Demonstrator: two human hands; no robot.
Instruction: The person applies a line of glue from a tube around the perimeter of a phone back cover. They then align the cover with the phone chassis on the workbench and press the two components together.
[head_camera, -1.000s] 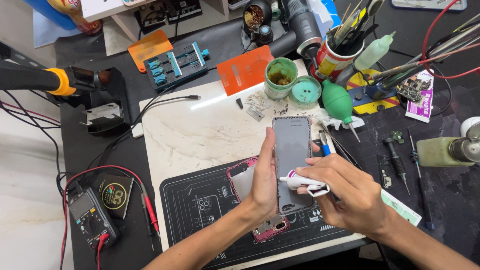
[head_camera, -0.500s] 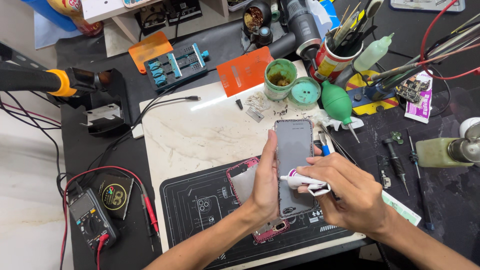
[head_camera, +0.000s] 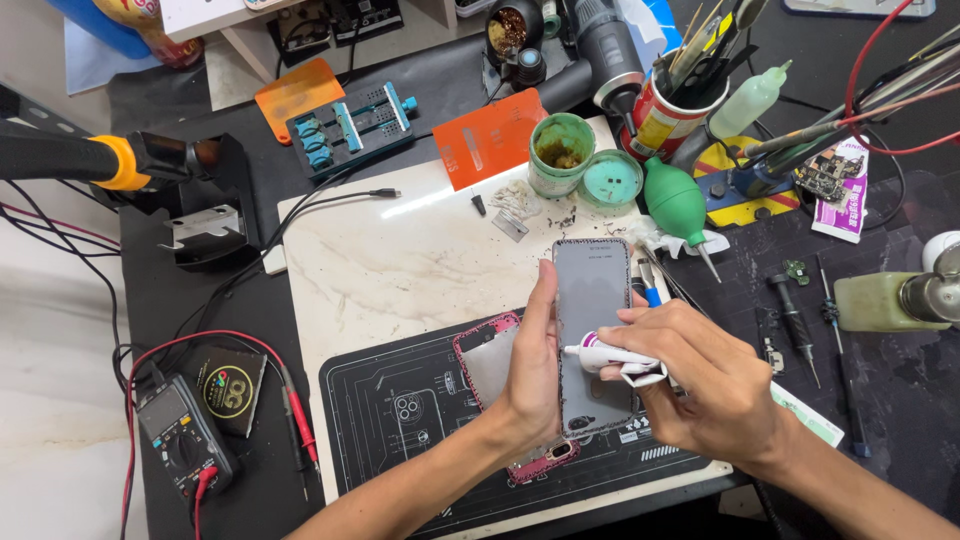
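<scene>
Gluing looks under way, at frame centre: left hand (head_camera: 532, 370) grips the phone panel (head_camera: 592, 330) by its left edge over the mat (head_camera: 400, 420); right hand (head_camera: 705, 385) pinches a white tube (head_camera: 610, 357), nozzle touching the panel's left side; the next move likely calls for steady pressure along the rim.

Left hand (head_camera: 535, 375) is propping a phone screen panel (head_camera: 592, 300) up just above the black repair mat (head_camera: 400, 400) while the right hand (head_camera: 705, 385) presses a small white glue tube (head_camera: 605, 355) against the panel's face, green jar (head_camera: 560, 152) well beyond the mat.
</scene>
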